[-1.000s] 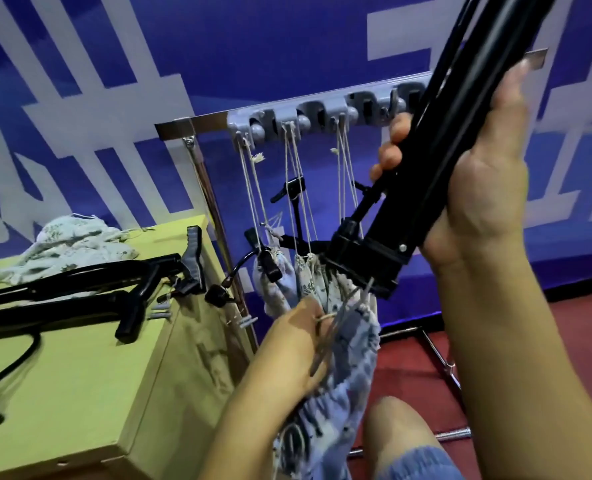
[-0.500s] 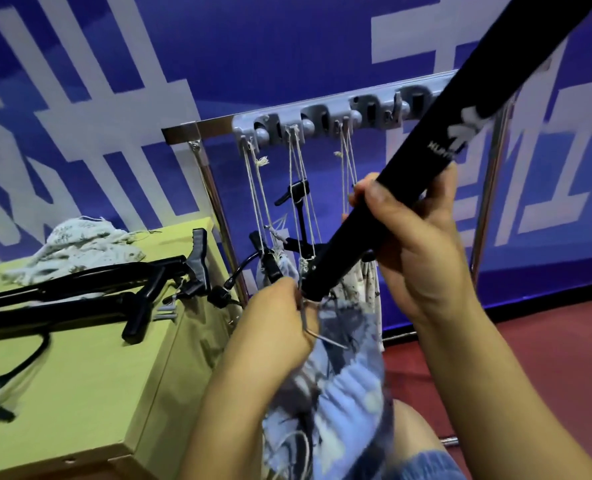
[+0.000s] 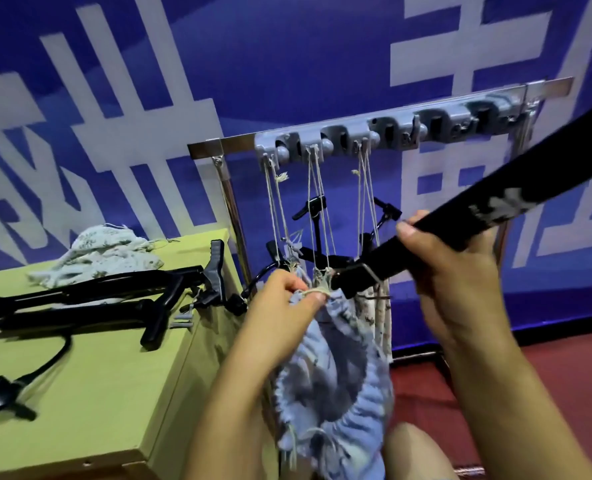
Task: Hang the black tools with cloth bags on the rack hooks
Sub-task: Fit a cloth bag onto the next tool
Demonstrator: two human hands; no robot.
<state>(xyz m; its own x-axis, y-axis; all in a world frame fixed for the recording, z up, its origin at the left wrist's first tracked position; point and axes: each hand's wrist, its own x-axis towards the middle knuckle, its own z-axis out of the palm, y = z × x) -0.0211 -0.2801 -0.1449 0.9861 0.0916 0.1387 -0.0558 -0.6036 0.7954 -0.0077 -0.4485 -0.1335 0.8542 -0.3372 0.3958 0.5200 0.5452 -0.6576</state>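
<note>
Right hand [image 3: 460, 282] gripping black tool [image 3: 488, 216]; left hand [image 3: 284, 306] pinching bag [image 3: 336, 372] string, below rack [image 3: 384, 129].

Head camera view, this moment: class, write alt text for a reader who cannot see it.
A person's right hand grips a long black tool while the left hand pinches the drawstring of a pale blue cloth bag. Behind, a grey hook rack holds bagged tools; more black tools lie on a yellow-green table.
</note>
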